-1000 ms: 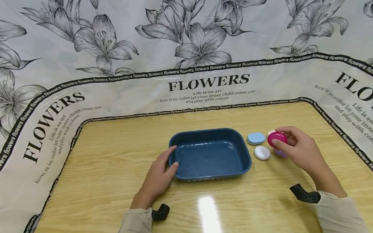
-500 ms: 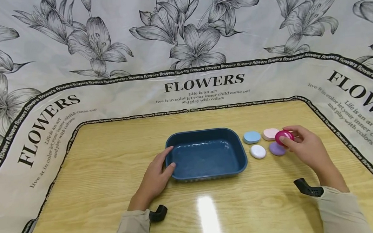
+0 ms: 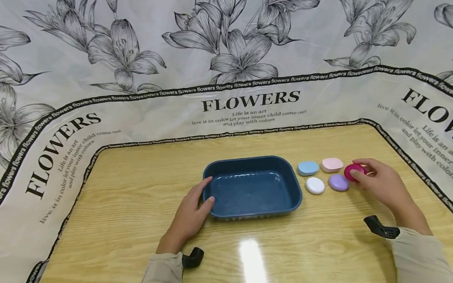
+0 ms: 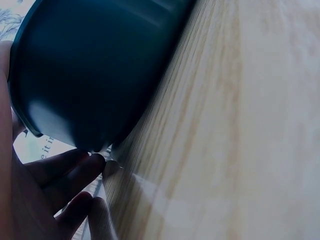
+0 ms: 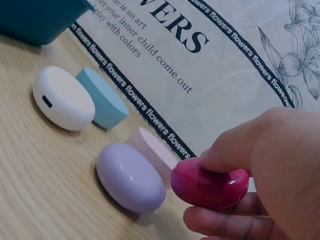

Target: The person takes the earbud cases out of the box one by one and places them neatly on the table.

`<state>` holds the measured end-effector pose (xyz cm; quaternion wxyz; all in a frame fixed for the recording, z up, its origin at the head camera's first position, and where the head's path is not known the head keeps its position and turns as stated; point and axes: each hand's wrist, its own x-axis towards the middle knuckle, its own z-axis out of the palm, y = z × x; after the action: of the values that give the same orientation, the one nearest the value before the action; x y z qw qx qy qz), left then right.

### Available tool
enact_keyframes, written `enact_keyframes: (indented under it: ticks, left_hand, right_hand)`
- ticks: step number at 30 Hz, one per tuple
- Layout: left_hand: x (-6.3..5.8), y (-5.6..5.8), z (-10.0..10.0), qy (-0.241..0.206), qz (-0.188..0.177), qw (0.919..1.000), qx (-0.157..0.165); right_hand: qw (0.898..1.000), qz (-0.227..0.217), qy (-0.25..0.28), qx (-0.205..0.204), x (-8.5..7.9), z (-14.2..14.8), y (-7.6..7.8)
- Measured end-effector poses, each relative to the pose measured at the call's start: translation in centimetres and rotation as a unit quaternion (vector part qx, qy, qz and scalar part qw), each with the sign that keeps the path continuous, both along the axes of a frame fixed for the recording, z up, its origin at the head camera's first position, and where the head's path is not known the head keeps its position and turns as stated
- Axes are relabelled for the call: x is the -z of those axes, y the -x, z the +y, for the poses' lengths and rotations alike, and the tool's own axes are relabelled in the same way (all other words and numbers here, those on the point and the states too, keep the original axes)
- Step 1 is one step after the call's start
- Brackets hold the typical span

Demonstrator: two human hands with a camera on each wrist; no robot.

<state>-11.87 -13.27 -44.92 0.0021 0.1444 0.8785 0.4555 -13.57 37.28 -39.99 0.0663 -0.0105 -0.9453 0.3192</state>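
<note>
My right hand (image 3: 384,184) pinches a glossy magenta oval case (image 5: 210,185) between thumb and fingers. To its left, on the table, lie a purple rounded case (image 3: 339,182) and a pale pink oval case (image 3: 332,165). Further left are a white rounded case (image 5: 64,98), with a small dark slot on its side, and a light blue oval case (image 3: 308,168). A deep blue rectangular tub (image 3: 253,215) stands left of them. At the tub's left end my left hand (image 3: 189,214) grips the rim, with fingers lying along the outer wall in the left wrist view.
The wooden table (image 3: 136,184) is bordered behind and at both sides by a white cloth (image 3: 152,115) printed with flowers and lettering. A black wrist mount (image 3: 381,227) shows at the right sleeve, and another black mount (image 3: 193,258) at the left.
My right hand has moved right and slightly down with the magenta case, away from above the pink and purple cases, which now show fully. The left hand has stayed at the tub.
</note>
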Motion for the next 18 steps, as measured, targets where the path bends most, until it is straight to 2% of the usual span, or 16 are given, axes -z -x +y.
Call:
enact_keyframes:
  ticks: [5, 18]
  left_hand:
    - [-0.1, 0.1, 0.0, 0.000, 0.006, 1.0000, -0.006]
    - [0.2, -0.1, 0.0, 0.006, 0.010, 0.9999, -0.004]
  right_hand:
    - [0.999, -0.017, -0.035, 0.002, 0.0, 0.4, 0.5]
    - [0.997, -0.058, -0.058, 0.007, 0.9, 1.4, 0.1]
